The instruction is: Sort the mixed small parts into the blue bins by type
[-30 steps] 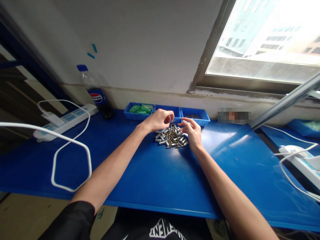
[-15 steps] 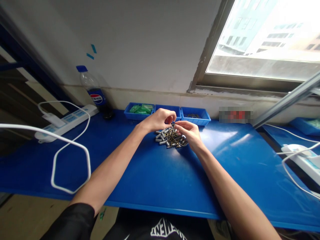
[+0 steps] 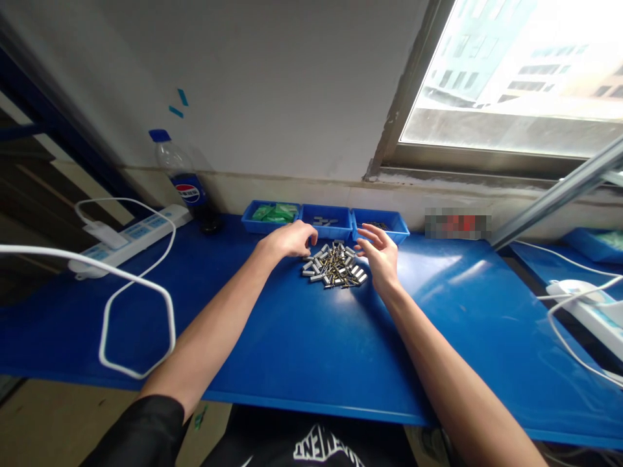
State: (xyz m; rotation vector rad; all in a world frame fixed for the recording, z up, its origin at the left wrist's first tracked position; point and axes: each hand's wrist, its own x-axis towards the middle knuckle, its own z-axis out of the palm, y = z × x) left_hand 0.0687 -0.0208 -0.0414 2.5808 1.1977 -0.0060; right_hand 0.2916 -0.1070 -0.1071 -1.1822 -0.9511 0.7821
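Note:
A pile of small metal parts (image 3: 335,267), silver cylinders mixed with thin brass-and-dark pins, lies on the blue tabletop (image 3: 302,344). My left hand (image 3: 289,240) is at the pile's left edge, its fingers curled toward the thumb. Anything between those fingertips is too small to make out. On the pile's right side hovers my right hand (image 3: 381,256), fingers apart and nothing visible in them. Behind the pile stand three joined blue bins: the left bin (image 3: 270,227) holds green packets, the middle bin (image 3: 335,231) a few silver pieces, and the right bin (image 3: 402,227) dark pins.
A cola bottle (image 3: 187,185) stands at the back left, beside a white power strip (image 3: 141,230). A white cable (image 3: 170,311) loops over the table near my left forearm. Another power strip (image 3: 591,308) and a metal bar (image 3: 559,191) are at the right.
My hands, together over the pile before, have moved apart, the left one leftward and the right one rightward. The right fingers have spread. More of the pile and the middle bin shows.

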